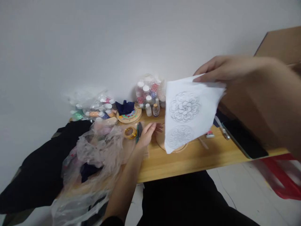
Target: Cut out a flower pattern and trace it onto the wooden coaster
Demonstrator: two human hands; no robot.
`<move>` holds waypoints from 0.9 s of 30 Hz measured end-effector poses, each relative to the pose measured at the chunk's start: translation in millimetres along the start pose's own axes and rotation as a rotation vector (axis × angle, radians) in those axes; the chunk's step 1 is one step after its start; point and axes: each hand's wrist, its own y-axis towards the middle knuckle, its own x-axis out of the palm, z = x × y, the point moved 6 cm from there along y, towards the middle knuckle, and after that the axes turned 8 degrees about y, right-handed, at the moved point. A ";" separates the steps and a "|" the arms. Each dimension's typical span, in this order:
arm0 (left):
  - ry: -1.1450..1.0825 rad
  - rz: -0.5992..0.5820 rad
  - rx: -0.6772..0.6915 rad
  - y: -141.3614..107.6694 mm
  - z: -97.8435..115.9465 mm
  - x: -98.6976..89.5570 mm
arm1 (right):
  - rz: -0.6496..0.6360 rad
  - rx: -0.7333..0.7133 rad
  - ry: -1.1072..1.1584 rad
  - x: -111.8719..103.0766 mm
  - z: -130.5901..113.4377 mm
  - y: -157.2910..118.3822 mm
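Note:
My right hand (218, 69) pinches the top edge of a white sheet of paper (202, 103) between thumb and fingers, holding it up over the table. Two round flower patterns are drawn on the sheet, one above the other. My left hand (149, 132) is at the left edge of a round wooden disc (162, 142), fingers stretched out and partly spread. Whether it touches the disc I cannot tell. The paper hides most of the disc. Just left of that hand is a round golden container (130, 132).
A crumpled plastic bag (101, 150) and black cloth (47, 166) cover the table's left side. Bagged bottles (147, 91) and a round wooden board (129, 117) stand at the back. On the right are a dark phone-like slab (245, 138) and a cardboard box (279, 47).

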 end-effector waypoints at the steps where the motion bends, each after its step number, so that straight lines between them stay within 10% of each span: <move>1: -0.090 -0.030 -0.036 -0.9 -1.4 1.9 | -0.122 0.006 0.093 19.6 0.7 7.7; 13: -0.238 0.021 -0.078 13.3 0.8 -29.1 | 0.055 0.111 0.623 89.6 68.6 -19.6; 20: -0.233 0.004 -0.101 11.0 0.3 -35.8 | -0.191 -0.294 0.146 74.3 31.3 -46.7; 27: -0.209 -0.058 -0.129 7.3 -0.6 -30.4 | -0.066 -0.550 -0.253 76.8 3.5 -33.2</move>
